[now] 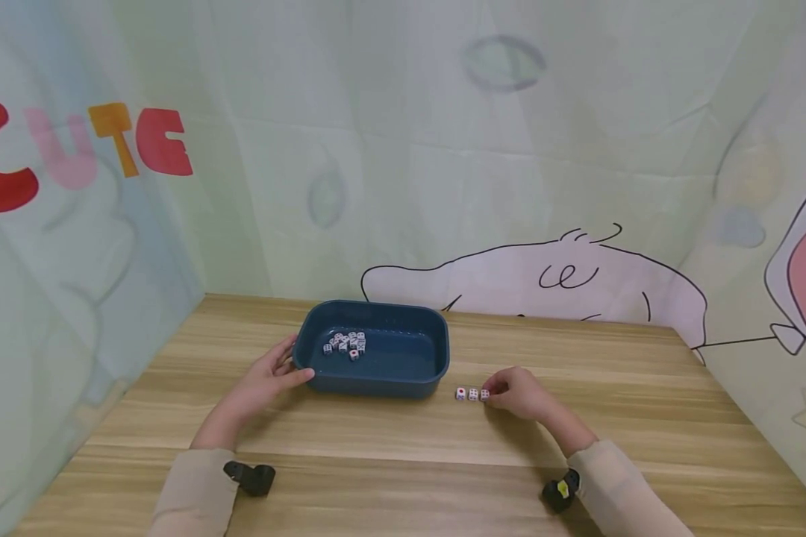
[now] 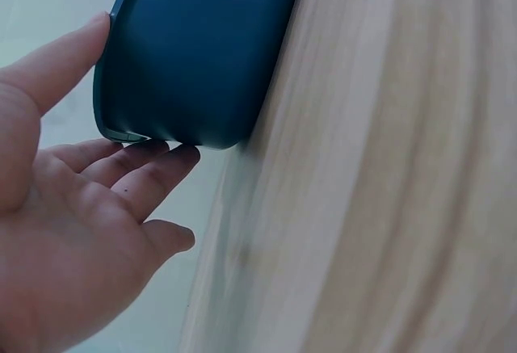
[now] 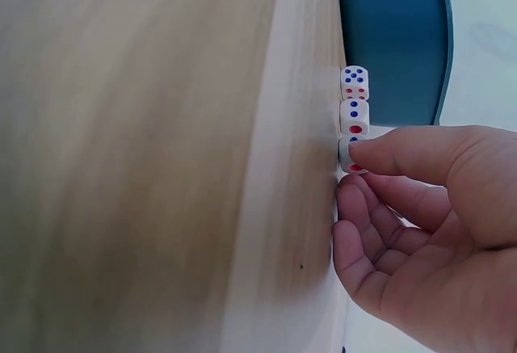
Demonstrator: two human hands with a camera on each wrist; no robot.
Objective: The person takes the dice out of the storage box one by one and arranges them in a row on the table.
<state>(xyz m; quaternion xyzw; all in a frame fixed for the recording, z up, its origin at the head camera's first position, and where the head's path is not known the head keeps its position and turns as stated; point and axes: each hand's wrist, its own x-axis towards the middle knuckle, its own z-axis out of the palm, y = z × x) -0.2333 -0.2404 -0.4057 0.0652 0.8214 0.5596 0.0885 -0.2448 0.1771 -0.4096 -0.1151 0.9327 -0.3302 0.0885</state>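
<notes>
In the middle of the head view, a dark blue bin (image 1: pixel 403 359) stands on the desk (image 1: pixel 389 477), white dice (image 1: pixel 343 346) clustered in its left half. At its left end, the left hand (image 1: pixel 269 380) touches it, grip spread. Lower right of centre, the right hand's (image 1: pixel 520 393) grip pinches the rightmost die (image 1: pixel 485 394) in a row of three.

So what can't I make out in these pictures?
Dice inside the tray, head view: most pips too small.
Pinched die, right wrist view: partly covered by right-hand fingers.
Tray's inside, left wrist view: hidden by its wall.
Tray's far end, same view: cut off at top.
</notes>
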